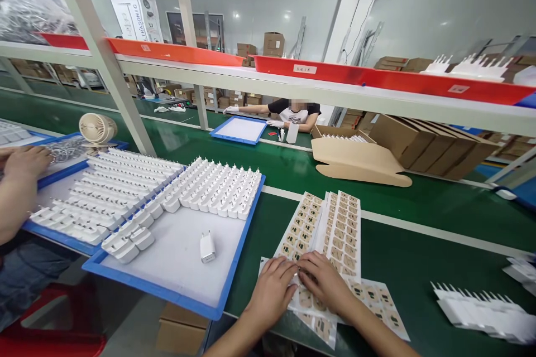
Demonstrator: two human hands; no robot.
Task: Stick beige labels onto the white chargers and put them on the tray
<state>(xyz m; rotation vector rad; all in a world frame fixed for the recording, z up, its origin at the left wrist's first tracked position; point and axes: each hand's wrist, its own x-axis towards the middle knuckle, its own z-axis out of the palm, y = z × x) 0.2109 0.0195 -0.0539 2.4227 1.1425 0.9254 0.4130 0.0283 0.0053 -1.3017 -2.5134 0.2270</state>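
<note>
My left hand (273, 288) and my right hand (325, 280) meet over a pile of sticker sheets (350, 234) at the near edge of the green work surface. The sheets are white with rows of tan, dark-marked labels. Both hands have bent fingers, and their fingertips come together. Whatever lies between them is small and hidden by the fingers. Left of my hands, a single white charger plug (207, 247) with two pins lies in a blue-rimmed tray (167, 240). More white plugs (224, 184) stand in close rows along that tray's far side.
Another person's hand (27, 164) is at the far left, near a small fan (97, 129). White plugs (481, 312) lie at right. Beyond are an open carton (355, 153) and a person (295, 114) across the line. A shelf beam (285, 89) with red trays (310, 71) crosses above.
</note>
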